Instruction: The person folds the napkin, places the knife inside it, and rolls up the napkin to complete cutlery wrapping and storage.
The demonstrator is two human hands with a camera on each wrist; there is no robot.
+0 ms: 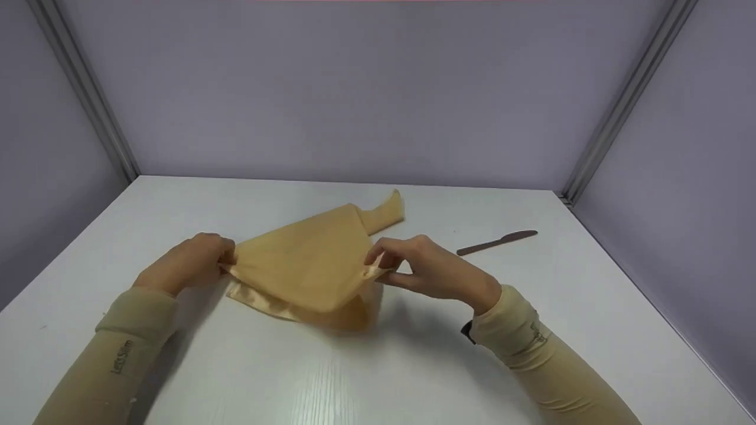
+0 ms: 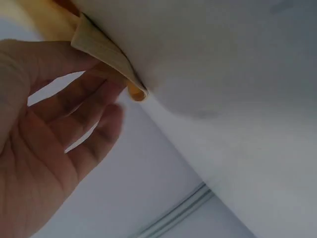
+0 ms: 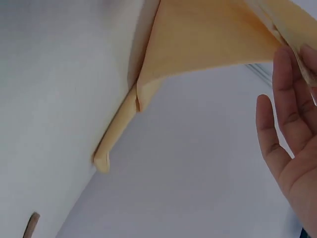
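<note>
Head view: left hand (image 1: 189, 262) and right hand (image 1: 425, 268) each pinch a corner of the tan cloth (image 1: 307, 265), lifted at mid-table (image 1: 295, 378); knife (image 1: 497, 242) lies well to the right, nothing betw.
L wrist: fingers (image 2: 84, 99) curled on cloth edge (image 2: 106, 52).
R wrist: cloth (image 3: 208, 37) above, fingertips (image 3: 287, 84) at its edge; knife tip (image 3: 30, 225) at bottom left.

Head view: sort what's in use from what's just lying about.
In use:
- tan cloth, folded, lifted off the white table
- left hand pinching its left corner
- right hand pinching its right corner

Lying about:
- brown knife, right of the cloth, untouched
</note>
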